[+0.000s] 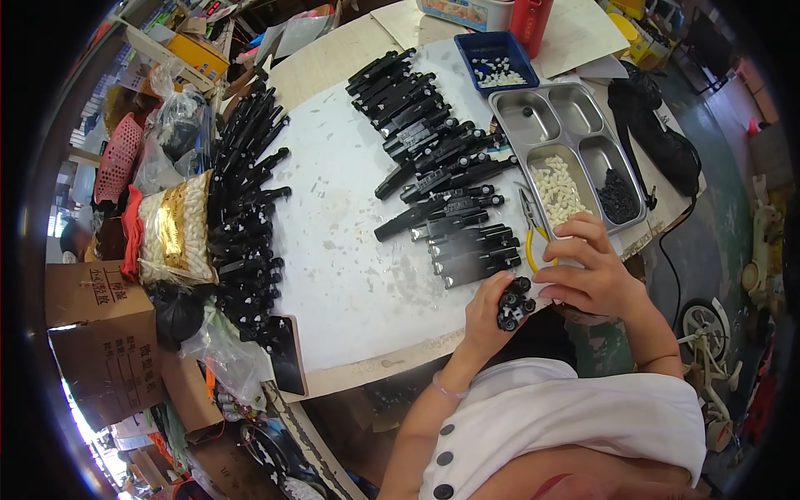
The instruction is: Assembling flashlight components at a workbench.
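Steadying matters most in the head view, where the left hand [485, 315] grips a black plastic assembly [514, 305] with rounded, wheel-like ends, held up near the front edge of the worktable [333, 287]. The right hand [593, 271] hovers just beside it, fingers bent and spread, thumb and forefinger nearest the piece; whether they pinch a small part, I cannot tell. If the step is fitting small parts, as seems likely, it would go best with the assembly's end turned toward the right fingertips, the left grip firm but clear of any socket, and each part pressed in straight. The steel divided tray [577, 112] stands close to the right hand, with cream-white plastic pieces [557, 187] and small black parts [618, 200] in separate compartments; keeping them unmixed should help. Yellow-handled pliers [530, 242] lie beside the tray, handy for a stubborn fit.
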{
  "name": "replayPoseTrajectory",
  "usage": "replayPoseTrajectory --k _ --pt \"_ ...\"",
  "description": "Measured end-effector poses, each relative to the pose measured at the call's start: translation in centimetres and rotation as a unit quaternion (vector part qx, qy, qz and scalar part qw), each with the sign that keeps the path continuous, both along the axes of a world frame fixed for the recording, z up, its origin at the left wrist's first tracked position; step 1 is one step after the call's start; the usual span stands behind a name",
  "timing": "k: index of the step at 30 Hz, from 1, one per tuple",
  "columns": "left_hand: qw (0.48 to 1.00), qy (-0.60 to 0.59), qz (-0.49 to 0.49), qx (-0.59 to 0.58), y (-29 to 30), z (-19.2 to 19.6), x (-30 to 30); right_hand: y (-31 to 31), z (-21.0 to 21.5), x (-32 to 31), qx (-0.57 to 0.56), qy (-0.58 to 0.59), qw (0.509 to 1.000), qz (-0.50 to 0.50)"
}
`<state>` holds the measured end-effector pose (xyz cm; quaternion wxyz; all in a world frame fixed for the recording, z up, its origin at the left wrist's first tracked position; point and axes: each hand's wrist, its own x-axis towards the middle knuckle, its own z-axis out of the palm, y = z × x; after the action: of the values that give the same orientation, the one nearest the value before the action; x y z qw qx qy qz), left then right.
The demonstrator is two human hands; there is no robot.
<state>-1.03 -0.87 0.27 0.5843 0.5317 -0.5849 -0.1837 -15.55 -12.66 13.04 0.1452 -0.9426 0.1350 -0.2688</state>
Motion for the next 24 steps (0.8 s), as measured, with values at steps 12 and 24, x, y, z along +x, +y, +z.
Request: replayPoseTrajectory --k 12,24 --pt "1.000 0.000 -0.008 0.007 0.1 0.0 0.2 -0.2 -0.1 0.3 -0.041 0.032 0.998 0.026" --pt "1.000 -0.003 -0.010 0.008 0.1 0.1 0.1 -0.6 0.9 0.8 -0.029 0.076 0.995 0.053"
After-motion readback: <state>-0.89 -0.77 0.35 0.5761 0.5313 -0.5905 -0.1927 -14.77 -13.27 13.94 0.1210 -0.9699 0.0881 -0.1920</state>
